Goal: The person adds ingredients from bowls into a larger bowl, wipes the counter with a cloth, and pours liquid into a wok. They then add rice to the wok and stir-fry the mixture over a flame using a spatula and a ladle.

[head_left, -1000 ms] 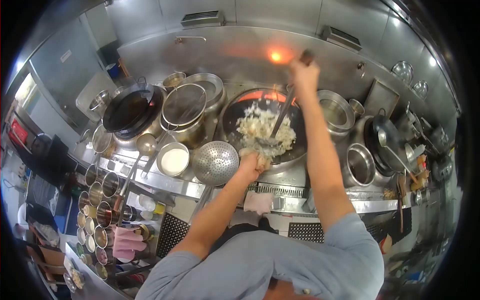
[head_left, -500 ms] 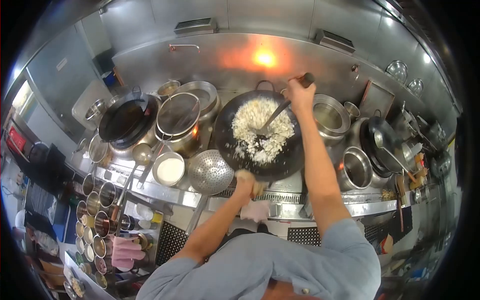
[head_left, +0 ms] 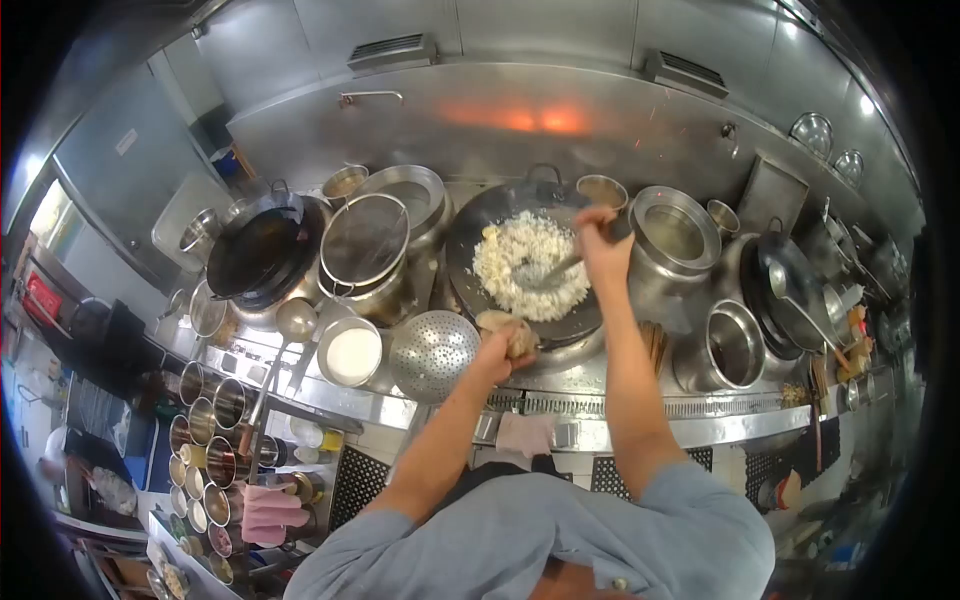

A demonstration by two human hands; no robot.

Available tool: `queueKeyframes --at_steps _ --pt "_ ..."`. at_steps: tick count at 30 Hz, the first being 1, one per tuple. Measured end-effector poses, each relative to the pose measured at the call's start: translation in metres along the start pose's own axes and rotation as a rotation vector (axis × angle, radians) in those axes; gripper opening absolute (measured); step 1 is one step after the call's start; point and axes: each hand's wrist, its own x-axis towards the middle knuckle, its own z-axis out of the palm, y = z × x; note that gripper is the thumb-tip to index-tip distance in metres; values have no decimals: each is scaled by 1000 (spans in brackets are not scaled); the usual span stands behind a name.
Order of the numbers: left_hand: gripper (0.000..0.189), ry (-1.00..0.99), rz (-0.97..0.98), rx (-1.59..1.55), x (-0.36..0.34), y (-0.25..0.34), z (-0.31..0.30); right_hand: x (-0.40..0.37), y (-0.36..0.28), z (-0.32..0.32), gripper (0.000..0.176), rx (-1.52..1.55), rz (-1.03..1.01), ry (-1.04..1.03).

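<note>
A large dark wok holds white rice with bits of yellow in it. My left hand is closed round a beige cloth at the wok's near rim. Above the wok's right side, my right hand is wrapped round the handle of a ladle, whose head sits in the rice. A perforated strainer lies just left of my left hand, beside a pot of white liquid.
Left of the wok are a round mesh sieve on a pot and another dark wok. To the right stand a steel pot, an open pot and a wok with a ladle. Seasoning pots fill the lower left.
The wok has shifted toward its back-left tilt less and sits flatter, and the rice is gathered together. My right hand has lowered with the ladle. The glow on the back wall is dimmer.
</note>
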Motion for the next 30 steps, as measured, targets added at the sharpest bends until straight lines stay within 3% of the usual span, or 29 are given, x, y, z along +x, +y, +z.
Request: queueKeyframes --at_steps 1,2,3,5,8,9,11,13,17,18,21,22,25,26,30 --pt "7 95 9 0 -8 0 7 -6 10 5 13 -48 -72 -9" --pt "9 -4 27 -25 29 -21 -15 15 42 7 7 -175 -298 69" --pt "10 -44 32 10 49 -35 -29 30 23 25 9 108 -21 178" --pt "11 -114 38 92 63 -38 -38 78 4 40 9 147 99 91" --pt "10 -15 105 145 36 -21 -20 56 -22 67 5 126 46 -90" --pt "9 46 129 149 31 -22 -15 47 -3 66 2 317 130 -219" --pt "12 -45 124 174 52 -42 -36 83 32 48 3 138 93 26" --pt "14 -94 129 191 63 -39 -39 103 -10 26 7 -188 31 57" --pt "13 -89 131 179 29 -28 -21 81 21 -15 7 -38 1 -233" --pt "13 -100 122 201 34 -27 -23 86 1 -7 7 -78 -6 -164" --pt "14 -66 130 211 52 -27 -27 82 -76 1 5 12 239 -156" --pt "14 -37 124 200 56 -33 -30 66 -92 5 4 -108 220 -122" --pt "14 -110 148 207 61 -36 -34 76 -4 -2 3 -57 180 -79" --pt "13 -78 137 206 51 -33 -30 92 6 0 4 19 70 -108" --pt "13 -57 60 198 37 -20 -22 125 -40 1 5 257 -87 21"
